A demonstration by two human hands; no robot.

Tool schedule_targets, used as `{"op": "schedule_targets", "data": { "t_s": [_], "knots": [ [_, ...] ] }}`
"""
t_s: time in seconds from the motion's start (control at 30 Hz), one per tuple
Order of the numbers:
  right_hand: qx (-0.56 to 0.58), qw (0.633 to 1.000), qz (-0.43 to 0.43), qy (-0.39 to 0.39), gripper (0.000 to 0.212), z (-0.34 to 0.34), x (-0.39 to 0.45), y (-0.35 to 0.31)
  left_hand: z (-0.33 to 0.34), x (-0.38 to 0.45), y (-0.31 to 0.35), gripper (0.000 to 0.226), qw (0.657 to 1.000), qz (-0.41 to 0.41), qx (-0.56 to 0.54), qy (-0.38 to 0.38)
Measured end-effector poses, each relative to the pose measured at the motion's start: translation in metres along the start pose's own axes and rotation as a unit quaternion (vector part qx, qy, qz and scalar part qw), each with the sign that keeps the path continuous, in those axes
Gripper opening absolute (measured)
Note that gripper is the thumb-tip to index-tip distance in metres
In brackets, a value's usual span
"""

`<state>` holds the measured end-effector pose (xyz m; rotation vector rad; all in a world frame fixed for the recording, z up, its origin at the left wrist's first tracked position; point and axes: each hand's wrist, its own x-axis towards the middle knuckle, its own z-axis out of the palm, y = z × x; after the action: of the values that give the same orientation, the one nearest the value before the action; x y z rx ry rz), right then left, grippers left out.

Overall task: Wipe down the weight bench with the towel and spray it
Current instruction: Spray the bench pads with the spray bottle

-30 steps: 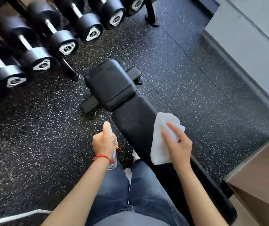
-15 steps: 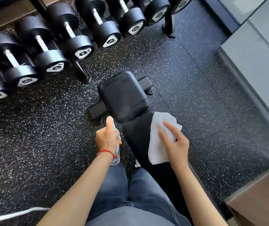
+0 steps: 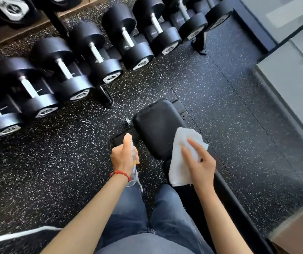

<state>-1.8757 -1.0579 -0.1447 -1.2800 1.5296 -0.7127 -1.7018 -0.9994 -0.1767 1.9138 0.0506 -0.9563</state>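
Here, your right hand presses flat, fingers spread, on the white folded cloth towel draped over the black padded weight bench. Your left hand is clenched round the clear plastic spray bottle. Beyond lies a rack of black round-headed dumbbells on speckled rubber flooring.
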Motion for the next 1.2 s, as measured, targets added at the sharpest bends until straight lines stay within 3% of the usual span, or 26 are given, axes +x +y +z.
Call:
{"op": "schedule_targets", "data": {
  "t_s": [0.2, 0.47, 0.8, 1.0, 1.2],
  "knots": [
    [-0.013, 0.998, -0.030, -0.058, 0.027, 0.066, 0.005, -0.030, -0.042, 0.034, 0.037, 0.053, 0.996, 0.034, -0.069, -0.049],
    [-0.042, 0.984, -0.085, -0.152, 0.026, 0.125, 0.019, -0.065, -0.086, 0.055, 0.059, 0.053, 0.993, 0.049, -0.107, -0.022],
    [-0.065, 0.945, -0.156, -0.279, 0.026, 0.181, 0.049, -0.106, -0.111, 0.060, 0.069, 0.059, 0.982, 0.045, -0.159, 0.096],
    [-0.096, 0.892, -0.214, -0.388, 0.028, 0.222, 0.056, -0.132, -0.135, 0.056, 0.072, 0.072, 0.962, 0.038, -0.197, 0.185],
    [-0.114, 0.828, -0.240, -0.494, 0.029, 0.269, 0.027, -0.145, -0.177, 0.042, 0.052, 0.062, 0.921, 0.007, -0.263, 0.288]
  ]
}}
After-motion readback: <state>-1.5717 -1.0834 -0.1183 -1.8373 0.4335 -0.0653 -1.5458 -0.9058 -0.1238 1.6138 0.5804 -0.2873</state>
